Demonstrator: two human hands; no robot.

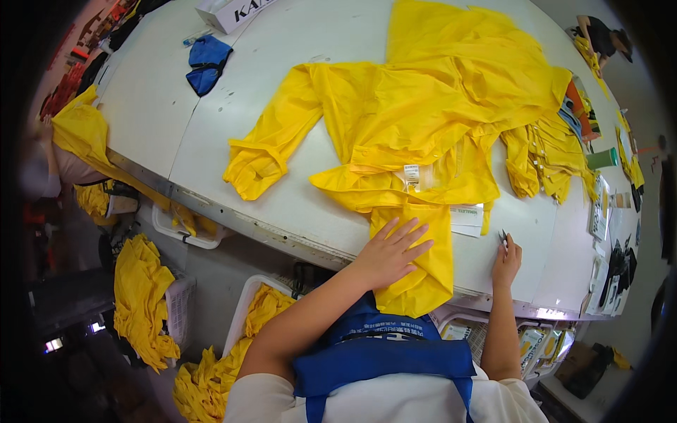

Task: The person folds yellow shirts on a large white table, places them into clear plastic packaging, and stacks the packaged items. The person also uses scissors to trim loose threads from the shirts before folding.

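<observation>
Apron of blue fabric [384,368], pale print across its lower part. Just left of it, white plastic basket [238,317] heaped with yellow cloth; farther left, white lattice basket [182,307] with yellow cloth spilling over its side. To the right, under the worktop [543,247], flat white-and-yellow packets [532,342] in baskets, printed in dark letters.

Left hand [396,254] flat, fingers spread, on the near flap of a large yellow fabric garment [430,106], spread over the pale, seamed worktop and partly overhanging its near edge. Right hand [506,261] at the near right edge, closed around a small dark pointed tool [503,238], beside white printed sheets [465,224] partly under the garment. On the garment, small white label [411,173], lines too fine to read.

Beyond, folded yellow garments [546,158] and green cylinder [603,158] at right; blue fabric pouch [209,63] at left, then white box [229,14] with bold black lettering. Far right, co-worker in dark clothes [605,39], bent over yellow cloth.
</observation>
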